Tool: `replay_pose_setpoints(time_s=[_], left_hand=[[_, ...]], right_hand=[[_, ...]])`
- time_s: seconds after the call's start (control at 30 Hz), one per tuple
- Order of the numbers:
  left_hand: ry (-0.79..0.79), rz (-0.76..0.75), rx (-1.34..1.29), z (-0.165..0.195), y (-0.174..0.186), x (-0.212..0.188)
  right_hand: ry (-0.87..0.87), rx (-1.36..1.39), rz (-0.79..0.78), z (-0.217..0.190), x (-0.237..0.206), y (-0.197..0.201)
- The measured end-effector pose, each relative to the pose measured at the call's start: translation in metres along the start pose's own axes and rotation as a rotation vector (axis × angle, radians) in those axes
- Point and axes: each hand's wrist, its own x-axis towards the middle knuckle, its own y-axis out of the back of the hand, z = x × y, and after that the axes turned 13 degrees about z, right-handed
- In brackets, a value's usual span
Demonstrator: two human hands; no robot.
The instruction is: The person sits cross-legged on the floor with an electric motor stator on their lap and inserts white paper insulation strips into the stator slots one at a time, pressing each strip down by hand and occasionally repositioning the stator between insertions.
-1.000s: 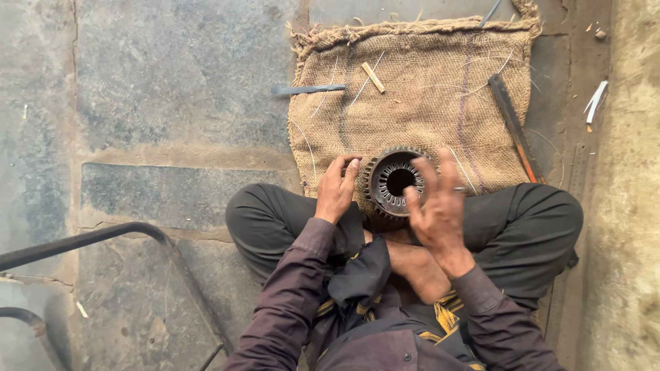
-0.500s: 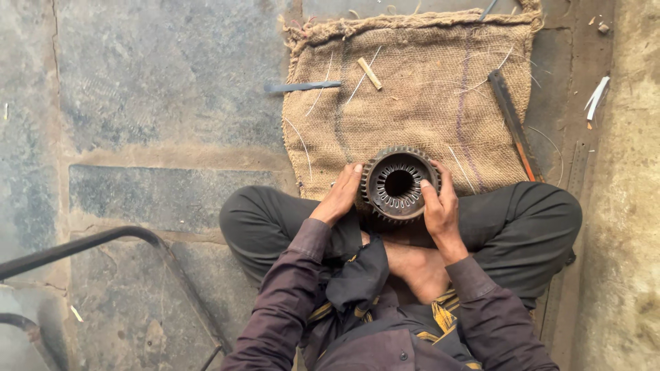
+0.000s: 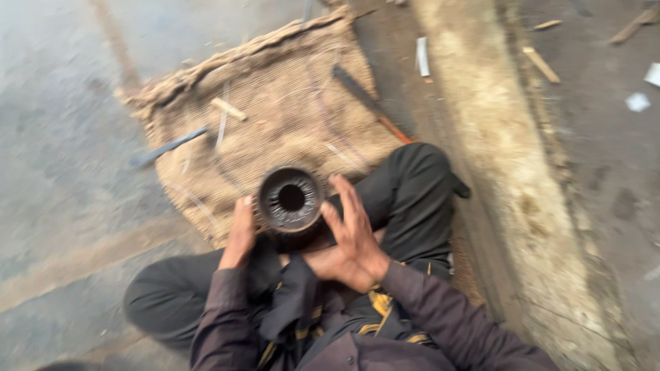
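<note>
Burlap mat (image 3: pixel 289 117) — tools, wood scraps

The whole view is motion-blurred. The slots inside the dark ring-shaped metal core (image 3: pixel 291 198) smear together. The left hand (image 3: pixel 240 233) hides the core's left side; its lower body is hidden against the lap. The burlap mat (image 3: pixel 275 130) is cut off at the far edge.
</note>
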Motion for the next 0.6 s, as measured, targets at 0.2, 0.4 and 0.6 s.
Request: replay_pose_setpoints(time_s=[0.2, 0.4, 0.6], left_hand=[[0.011, 0.028, -0.022, 0.000, -0.012, -0.006], [0.219, 0.211, 0.092, 0.004, -0.028, -0.013], [-0.159, 0.256, 0.228, -0.001, -0.026, -0.014]], right_hand=[[0.133, -0.122, 0.131, -0.021, -0.036, 0.115], [-0.152, -0.289, 0.438, 0.034, -0.067, 0.197], [-0.341, -0.325, 0.449, 0.092, -0.093, 0.234]])
